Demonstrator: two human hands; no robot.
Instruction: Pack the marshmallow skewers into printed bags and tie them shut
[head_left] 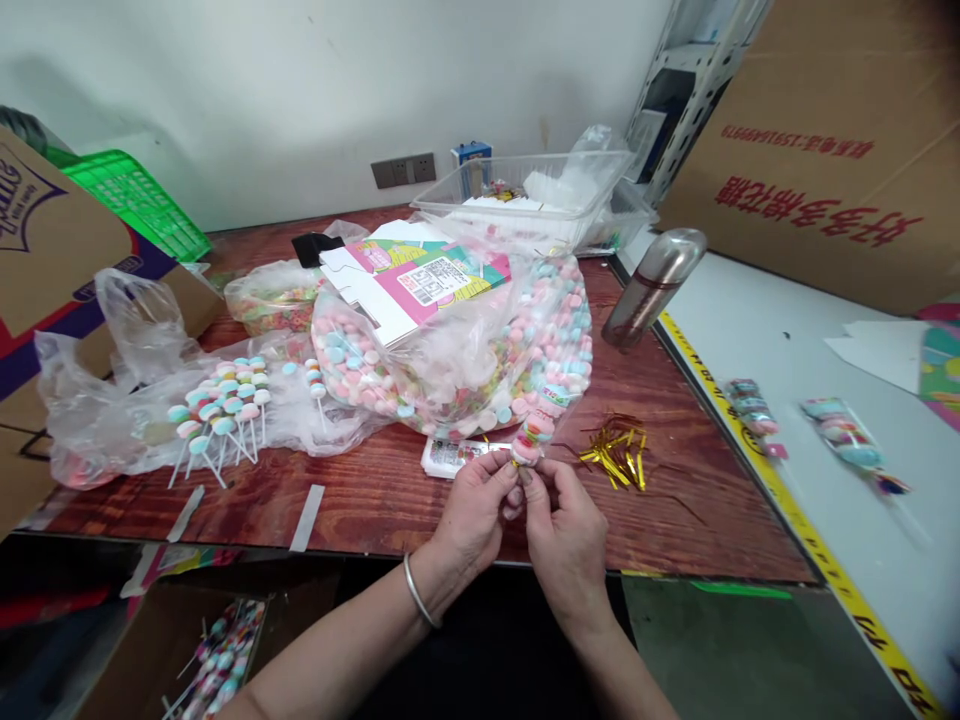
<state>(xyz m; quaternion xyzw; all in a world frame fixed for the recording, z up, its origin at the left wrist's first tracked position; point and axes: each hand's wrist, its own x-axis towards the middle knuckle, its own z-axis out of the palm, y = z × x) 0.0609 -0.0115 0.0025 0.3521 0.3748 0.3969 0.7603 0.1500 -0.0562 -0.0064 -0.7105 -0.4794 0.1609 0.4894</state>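
My left hand and my right hand meet at the front edge of the wooden table. Both pinch the bottom of one wrapped candy skewer, which stands up tilted to the right, its pastel candies inside a clear sleeve. A silver bangle circles my left wrist. A small pile of gold twist ties lies just right of my hands. A flat pack of clear sleeves rests behind my left fingers.
A big clear bag of pastel candies with printed cards on it fills the middle. Unwrapped skewers lie on plastic at left. A steel flask, a clear bin, cardboard boxes and finished skewers lie around.
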